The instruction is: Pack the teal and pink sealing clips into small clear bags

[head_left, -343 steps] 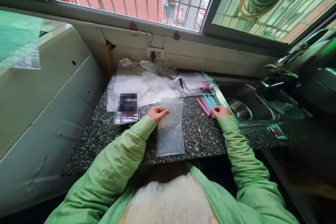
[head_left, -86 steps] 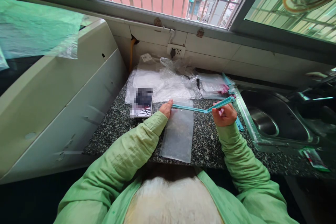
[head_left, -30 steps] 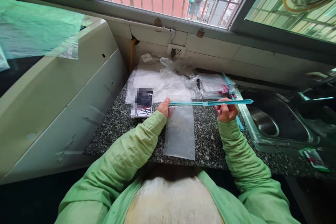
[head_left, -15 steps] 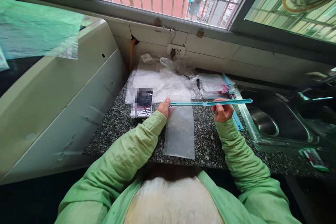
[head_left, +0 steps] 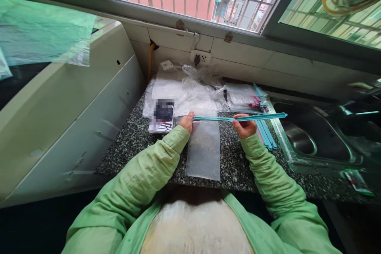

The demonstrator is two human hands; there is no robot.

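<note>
right now your left hand [head_left: 187, 121] pinches the left end of a long teal clip [head_left: 238, 118], fingers closed on it at the top left corner of the clear bag [head_left: 204, 149]. your right hand [head_left: 244, 125] grips the same clip near its middle, fingers curled around it, so the clip runs level across the top edge of the bag and sticks out past your right hand toward the sink [head_left: 300, 137]. whether the bag's edge sits inside the clip cannot be told from here. the bag lies flat on the speckled counter [head_left: 139, 143], its long side pointing toward you, its lower end near the counter's front edge.

just right of your right hand, more teal clips [head_left: 266, 133] lie in a bundle on the counter beside the sink rim, with a pink one partly under them. behind them, near the wall, a stack of bags [head_left: 239, 95] rests with more pink and teal clips at its right side. crumpled plastic wrap [head_left: 184, 93] covers the back of the counter below the socket [head_left: 201, 57]. a blurred card [head_left: 162, 116] lies just left of your left hand.
</note>
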